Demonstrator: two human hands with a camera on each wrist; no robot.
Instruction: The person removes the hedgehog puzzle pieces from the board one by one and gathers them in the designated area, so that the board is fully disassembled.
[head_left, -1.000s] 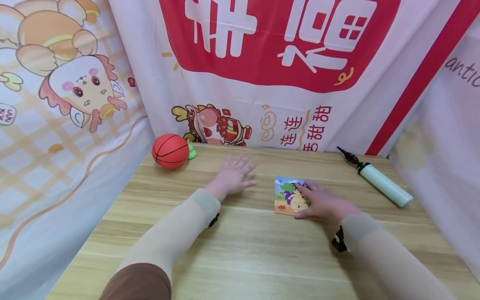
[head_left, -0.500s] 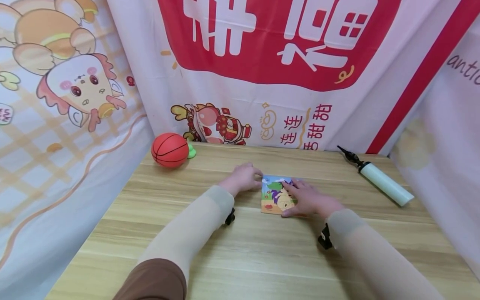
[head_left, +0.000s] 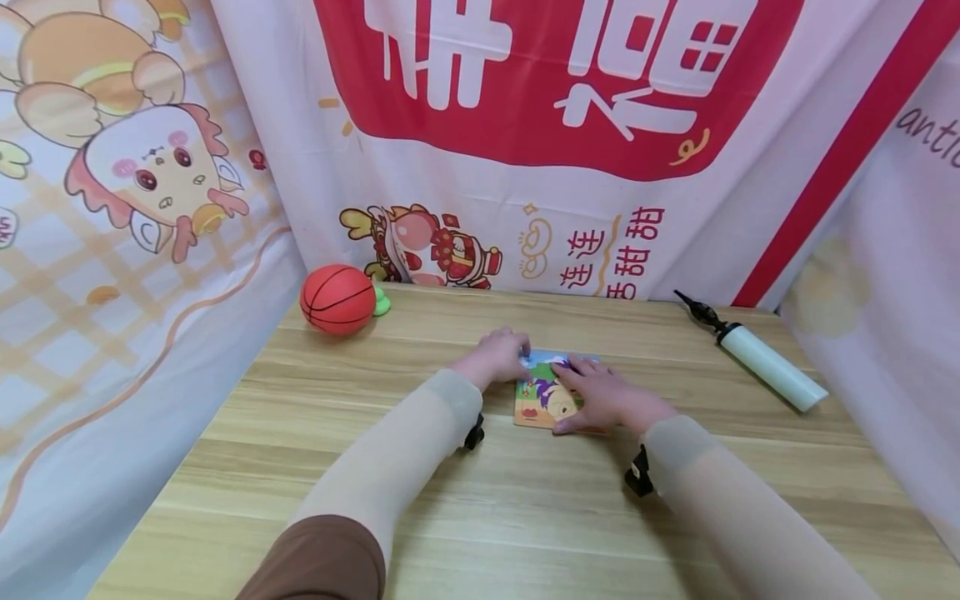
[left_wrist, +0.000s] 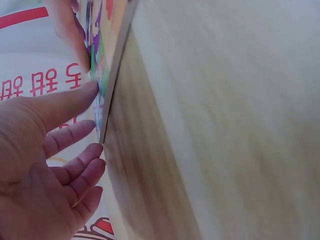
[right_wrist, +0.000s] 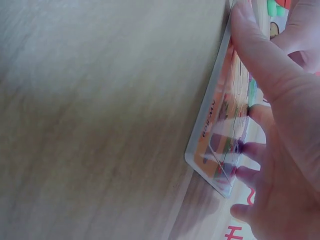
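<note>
The thin square board with a colourful cartoon picture (head_left: 547,398) has slid leftward along the light wooden surface (head_left: 495,517), the right hand (head_left: 606,400) travelling with it. The left hand (head_left: 495,357), spread wide and apart from the board a second ago, has moved toward it, its fingers now bent in and reaching the board's far left corner.
</note>
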